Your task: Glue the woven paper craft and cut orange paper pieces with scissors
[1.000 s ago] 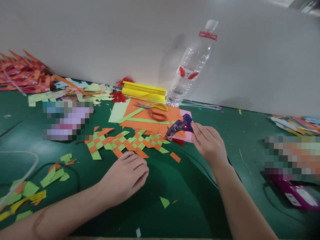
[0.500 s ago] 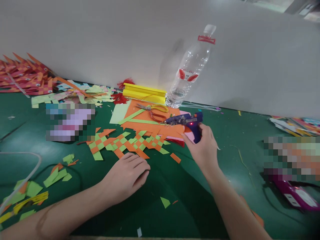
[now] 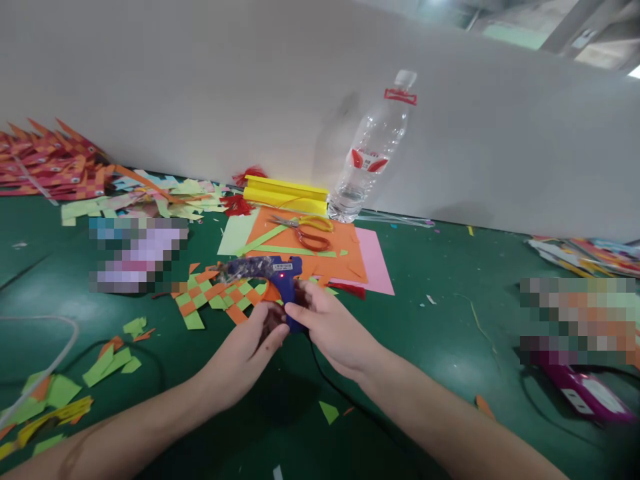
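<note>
My right hand (image 3: 333, 327) is closed around the handle of a blue glue gun (image 3: 265, 270) whose red light is on; its nozzle points left. The gun hovers over a woven strip of orange and green paper (image 3: 215, 293) lying on the green table (image 3: 430, 347). My left hand (image 3: 247, 350) rests just in front of the woven strip, its fingertips touching the bottom of the gun's handle. The gun's black cord (image 3: 340, 393) runs back under my right forearm.
Behind the weave lie orange, pink and pale green sheets (image 3: 325, 253) with orange-handled scissors (image 3: 305, 230) on top, yellow folded paper (image 3: 285, 190) and a clear water bottle (image 3: 373, 150) against the grey wall. Paper scraps (image 3: 107, 353) litter the left; red paper pieces (image 3: 47, 163) are stacked far left. A purple device (image 3: 583, 393) lies at right.
My right hand picked up the glue gun from the pink sheet and carried it left, over the woven strip. My left hand lifted a little and met the gun's handle.
</note>
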`<state>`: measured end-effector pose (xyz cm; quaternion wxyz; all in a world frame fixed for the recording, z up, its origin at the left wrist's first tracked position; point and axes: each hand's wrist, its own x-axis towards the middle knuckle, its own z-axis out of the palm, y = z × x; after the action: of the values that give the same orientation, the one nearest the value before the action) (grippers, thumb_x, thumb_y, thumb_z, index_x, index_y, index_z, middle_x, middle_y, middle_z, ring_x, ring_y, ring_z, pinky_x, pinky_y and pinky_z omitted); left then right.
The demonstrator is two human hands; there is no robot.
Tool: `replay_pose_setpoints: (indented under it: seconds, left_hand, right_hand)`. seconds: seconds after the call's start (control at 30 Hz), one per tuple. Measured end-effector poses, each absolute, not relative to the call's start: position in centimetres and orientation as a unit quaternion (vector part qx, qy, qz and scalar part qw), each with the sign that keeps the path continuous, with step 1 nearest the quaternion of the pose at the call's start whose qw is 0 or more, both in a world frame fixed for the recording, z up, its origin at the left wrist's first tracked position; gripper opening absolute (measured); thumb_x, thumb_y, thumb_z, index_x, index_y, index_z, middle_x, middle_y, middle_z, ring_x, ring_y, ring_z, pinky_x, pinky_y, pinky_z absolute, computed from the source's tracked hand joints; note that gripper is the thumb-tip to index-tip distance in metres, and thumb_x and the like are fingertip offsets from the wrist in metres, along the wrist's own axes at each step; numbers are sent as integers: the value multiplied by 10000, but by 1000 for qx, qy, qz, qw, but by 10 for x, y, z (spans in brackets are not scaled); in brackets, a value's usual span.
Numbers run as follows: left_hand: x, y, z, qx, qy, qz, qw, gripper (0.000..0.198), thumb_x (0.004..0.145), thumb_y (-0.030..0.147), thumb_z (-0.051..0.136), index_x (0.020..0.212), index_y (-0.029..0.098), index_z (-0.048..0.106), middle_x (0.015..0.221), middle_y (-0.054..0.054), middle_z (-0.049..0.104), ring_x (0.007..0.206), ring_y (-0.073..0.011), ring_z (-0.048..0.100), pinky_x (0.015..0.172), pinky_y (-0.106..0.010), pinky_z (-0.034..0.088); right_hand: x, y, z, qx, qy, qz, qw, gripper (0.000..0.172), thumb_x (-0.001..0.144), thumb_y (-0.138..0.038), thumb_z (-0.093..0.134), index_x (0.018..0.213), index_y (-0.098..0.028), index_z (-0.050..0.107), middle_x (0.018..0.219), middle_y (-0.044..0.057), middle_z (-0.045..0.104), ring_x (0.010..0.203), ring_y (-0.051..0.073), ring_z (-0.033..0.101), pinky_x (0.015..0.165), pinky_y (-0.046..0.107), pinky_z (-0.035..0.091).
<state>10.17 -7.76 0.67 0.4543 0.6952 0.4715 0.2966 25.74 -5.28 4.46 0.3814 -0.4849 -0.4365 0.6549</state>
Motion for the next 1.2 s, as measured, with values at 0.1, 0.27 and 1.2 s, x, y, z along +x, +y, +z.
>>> replay_pose_setpoints:
  seconds: [0.1, 0.27, 1.2]
  left_hand:
    - [102, -72, 5, 640, 473, 344, 499, 252, 946, 428, 403, 1008, 192, 467, 823, -27, 603, 781, -183, 607, 735, -312, 497]
    - [103, -66, 0, 554, 466, 361, 589, 416, 873, 458, 550, 1168, 182, 452, 962, -57, 680, 907, -205, 654, 845, -339, 503]
    - [101, -70, 10, 538, 457, 309, 638, 303, 839, 464, 613, 926, 174, 604, 849, -42, 683, 779, -185, 652, 745, -277, 522]
  right_hand:
    - [250, -50, 45, -457, -371, 689, 422, 265, 747, -153, 614, 1007, -200, 604, 1061, 55, 644, 1028, 196, 578, 918, 361, 440]
    - [240, -49, 42, -462, -287, 709, 448, 301, 691, -162, 664, 970, -215, 565, 919, 17, 602, 758, 143, 549, 601, 272, 410]
    - [462, 162, 12, -722, -649, -104, 219, 390, 846, -106, 313, 1033, -142, 653, 1121, 139, 671, 1080, 251, 575, 936, 408, 410]
